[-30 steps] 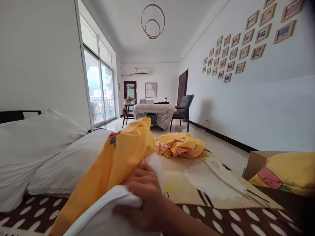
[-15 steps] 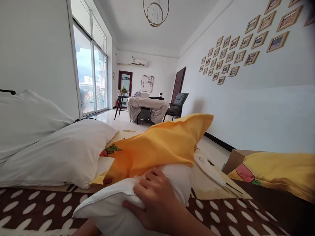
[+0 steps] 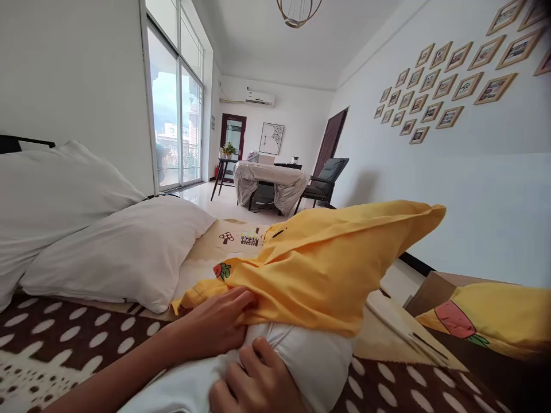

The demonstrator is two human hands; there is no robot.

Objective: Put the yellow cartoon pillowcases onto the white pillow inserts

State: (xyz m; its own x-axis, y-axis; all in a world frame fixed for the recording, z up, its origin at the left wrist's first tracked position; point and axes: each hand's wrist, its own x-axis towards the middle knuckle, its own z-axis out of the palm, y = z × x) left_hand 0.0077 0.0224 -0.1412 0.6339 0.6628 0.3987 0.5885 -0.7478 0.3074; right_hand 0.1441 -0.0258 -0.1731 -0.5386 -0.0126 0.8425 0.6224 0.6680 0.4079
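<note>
A yellow pillowcase (image 3: pixel 318 258) with a carrot print covers the far part of a white pillow (image 3: pixel 310 355). The near part of that pillow is bare. My left hand (image 3: pixel 224 318) reaches in from the left, its fingers closed on the pillowcase's near edge. At the bottom centre my right hand (image 3: pixel 258 381) has its bent fingers gripping the white pillow, just below the pillowcase edge.
Two white pillows, one (image 3: pixel 124 249) partly in front of the other (image 3: pixel 64 195), lie at the left. At the right, another yellow pillow (image 3: pixel 503 315) rests on a cardboard box (image 3: pixel 447 279). A brown and cream blanket (image 3: pixel 55 327) lies beneath.
My left hand has come up from the bottom edge and taken hold of the pillowcase. My right hand has moved down the pillow. The pillowcase has shifted right and spread out.
</note>
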